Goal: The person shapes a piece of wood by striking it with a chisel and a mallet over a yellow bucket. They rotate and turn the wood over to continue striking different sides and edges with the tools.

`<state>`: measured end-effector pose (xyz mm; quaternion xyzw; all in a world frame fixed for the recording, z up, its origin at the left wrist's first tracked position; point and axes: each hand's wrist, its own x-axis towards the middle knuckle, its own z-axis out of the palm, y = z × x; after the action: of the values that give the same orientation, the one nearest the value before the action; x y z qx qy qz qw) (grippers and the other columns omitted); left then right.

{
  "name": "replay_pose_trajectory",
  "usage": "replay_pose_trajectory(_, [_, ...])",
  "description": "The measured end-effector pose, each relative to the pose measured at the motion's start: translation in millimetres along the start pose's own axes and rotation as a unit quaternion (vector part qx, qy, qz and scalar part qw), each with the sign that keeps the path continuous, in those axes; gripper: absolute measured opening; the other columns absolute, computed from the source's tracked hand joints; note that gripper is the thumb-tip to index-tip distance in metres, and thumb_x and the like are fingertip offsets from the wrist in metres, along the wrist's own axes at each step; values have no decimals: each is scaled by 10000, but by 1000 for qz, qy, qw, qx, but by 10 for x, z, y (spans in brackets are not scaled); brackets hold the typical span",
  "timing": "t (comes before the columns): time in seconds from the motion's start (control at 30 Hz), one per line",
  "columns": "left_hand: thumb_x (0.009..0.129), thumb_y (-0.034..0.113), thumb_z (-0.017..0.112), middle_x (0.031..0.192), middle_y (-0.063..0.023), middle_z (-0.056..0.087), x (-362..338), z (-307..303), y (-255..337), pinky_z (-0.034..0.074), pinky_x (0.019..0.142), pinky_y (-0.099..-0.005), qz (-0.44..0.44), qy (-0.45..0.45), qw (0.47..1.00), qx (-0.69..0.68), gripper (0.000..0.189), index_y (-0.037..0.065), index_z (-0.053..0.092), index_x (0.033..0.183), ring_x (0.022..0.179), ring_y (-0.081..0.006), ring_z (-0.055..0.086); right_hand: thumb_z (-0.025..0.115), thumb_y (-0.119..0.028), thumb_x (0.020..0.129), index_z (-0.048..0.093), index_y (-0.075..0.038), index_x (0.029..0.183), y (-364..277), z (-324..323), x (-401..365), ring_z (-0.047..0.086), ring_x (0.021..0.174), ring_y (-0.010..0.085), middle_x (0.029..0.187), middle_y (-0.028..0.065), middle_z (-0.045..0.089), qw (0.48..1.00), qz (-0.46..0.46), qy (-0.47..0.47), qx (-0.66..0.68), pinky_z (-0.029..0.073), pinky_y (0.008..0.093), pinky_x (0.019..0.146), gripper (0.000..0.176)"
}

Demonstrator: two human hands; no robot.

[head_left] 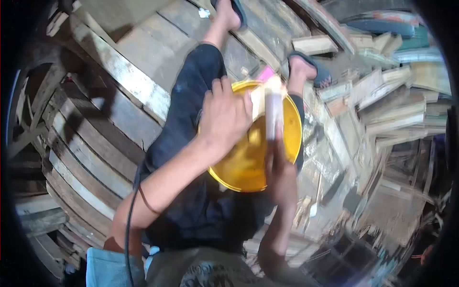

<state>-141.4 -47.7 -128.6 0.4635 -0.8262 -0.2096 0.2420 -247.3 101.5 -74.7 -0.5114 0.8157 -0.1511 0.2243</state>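
Well, the blurred tool (274, 112) juts forward from the right grip (281, 165).

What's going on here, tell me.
A person sits with a yellow round container between their legs. Their right hand grips a pale bar-shaped object, too blurred to identify, above the container. Their left hand is at the edge of a pale piece over the far side of the container; its grip is unclear. Wooden boards lie to the left, and jumbled wood pieces to the right.
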Motion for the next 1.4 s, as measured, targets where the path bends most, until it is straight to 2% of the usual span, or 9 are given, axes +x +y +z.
replay_pose_trajectory(0.23, [994,226,485,934,-284,571,82,43,-65,526,781,-495,-6,-8,1000,11,430,-116,662,803,898,-426,590,483,-125,1000,303,-105,1564,-158,-90,355,623,916,520,994,339,642,997,74,-28,10,501,522,760,592])
replay_pose_trajectory(0.5, [970,240,533,895,-243,581,52,48,-93,535,697,-464,45,8,997,58,424,-106,686,778,855,-384,594,458,-200,1001,352,-147,1542,-27,-86,1001,616,807,468,897,309,628,996,-34,50,61,468,532,740,554])
replay_pose_trajectory(0.67, [1003,226,502,934,-291,560,47,1,-39,503,804,-499,18,-29,999,27,435,-123,673,808,887,-426,578,487,2,941,259,-158,1589,38,-49,-21,563,1242,420,1336,271,582,998,10,18,51,471,463,1005,705])
replay_pose_trajectory(0.83, [990,227,519,898,-245,565,43,12,-23,526,749,-472,35,-6,998,53,431,-76,703,744,855,-379,586,544,-97,941,342,-164,1549,81,-119,898,659,869,445,941,282,660,991,-43,66,112,491,523,744,644])
replay_pose_trajectory(0.97, [997,226,504,895,-254,571,104,-13,-66,526,756,-485,24,-23,997,64,432,-75,702,758,861,-397,593,554,-97,933,323,-183,1559,-60,-221,588,658,994,418,1033,277,664,993,87,-43,63,506,476,838,673])
replay_pose_trajectory(1.03, [1002,228,497,893,-256,565,84,9,-47,521,748,-490,37,-28,996,70,436,-79,701,771,859,-401,588,584,-50,921,316,-209,1567,126,1,88,649,1045,448,1227,289,624,996,-21,52,70,516,479,886,717])
replay_pose_trajectory(1.13, [1019,223,466,904,-259,563,60,12,-4,507,768,-492,39,-26,996,80,449,-88,704,801,867,-415,579,547,-32,941,303,-208,1576,231,-13,436,655,831,444,916,258,670,987,-118,97,53,527,469,748,703])
replay_pose_trajectory(1.23, [1026,228,456,906,-274,568,138,0,-61,477,827,-507,24,-51,995,83,455,-105,705,842,880,-430,573,542,-90,955,315,-198,1567,134,-65,1156,642,755,416,889,266,660,991,-108,49,55,507,488,705,662])
replay_pose_trajectory(1.4, [1035,212,426,924,-284,575,117,-17,-65,450,857,-519,33,-68,993,94,460,-133,684,874,905,-456,563,572,-95,907,326,-288,1561,216,-45,141,690,767,400,888,224,695,996,-28,1,81,568,511,737,725])
